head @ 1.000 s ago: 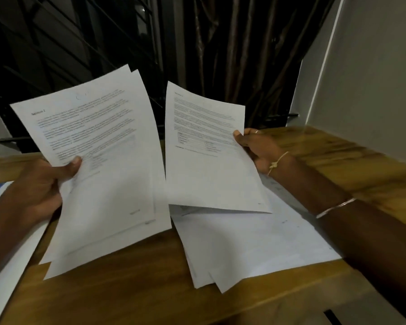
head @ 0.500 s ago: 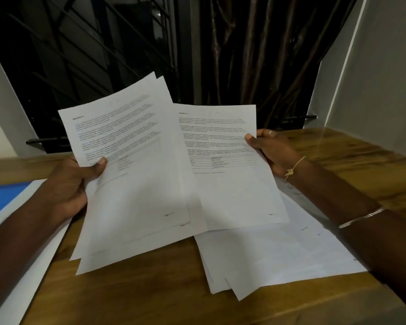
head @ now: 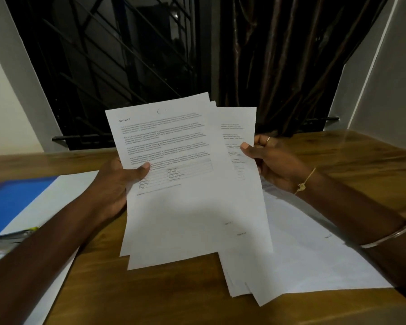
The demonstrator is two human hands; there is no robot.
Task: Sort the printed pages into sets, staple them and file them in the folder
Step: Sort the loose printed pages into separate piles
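Above the table [head: 352, 160], printed pages [head: 192, 207] sit pinched between left hand [head: 117, 184] and right hand [head: 275, 163].

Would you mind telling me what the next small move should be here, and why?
Probably push the page pinched by the right hand fully behind the sheets in the left hand, then square the edges: it overlaps them already but juts out rightward, and the top corners are fanned.
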